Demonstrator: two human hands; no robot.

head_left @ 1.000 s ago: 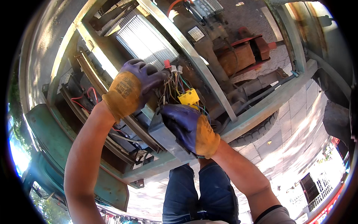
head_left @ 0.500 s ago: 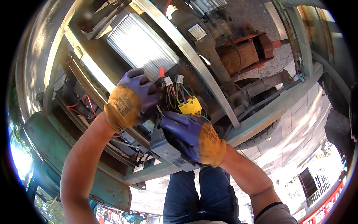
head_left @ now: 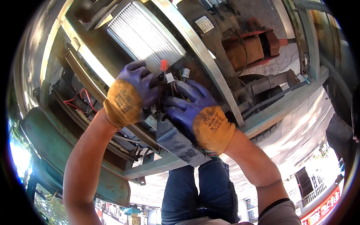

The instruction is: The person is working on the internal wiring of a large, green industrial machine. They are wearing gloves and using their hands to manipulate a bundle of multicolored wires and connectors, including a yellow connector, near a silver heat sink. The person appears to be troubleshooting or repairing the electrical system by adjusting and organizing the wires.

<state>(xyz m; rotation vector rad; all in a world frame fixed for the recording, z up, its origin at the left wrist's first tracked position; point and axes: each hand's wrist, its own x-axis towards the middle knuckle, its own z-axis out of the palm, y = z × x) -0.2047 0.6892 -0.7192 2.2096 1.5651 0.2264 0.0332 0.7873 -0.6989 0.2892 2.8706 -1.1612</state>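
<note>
My left hand (head_left: 135, 93), in a purple-coated glove with an orange cuff, curls its fingers closed round thin wires below a red plug (head_left: 164, 65). My right hand (head_left: 198, 114), gloved alike, lies over the wire bundle, fingers bent toward the left hand; whatever is beneath them is hidden. Just above its fingertips stand a white connector (head_left: 169, 77) and a second pale connector (head_left: 185, 73) on coloured wires. Below the hands, a dark angled metal box (head_left: 179, 143) sits at the frame's near edge. The yellow connector is out of sight now.
A silver finned metal case (head_left: 146, 37) lies beyond the hands. Metal frame rails (head_left: 202, 56) run diagonally beside it. Rusty red machinery (head_left: 247, 50) is at the far right, a green panel (head_left: 67, 157) at the left. Red wires (head_left: 85, 98) hang inside the left frame.
My right hand has moved up and right over the wires and now covers the yellow connector. My left hand stays almost in place. The view has shifted slightly.
</note>
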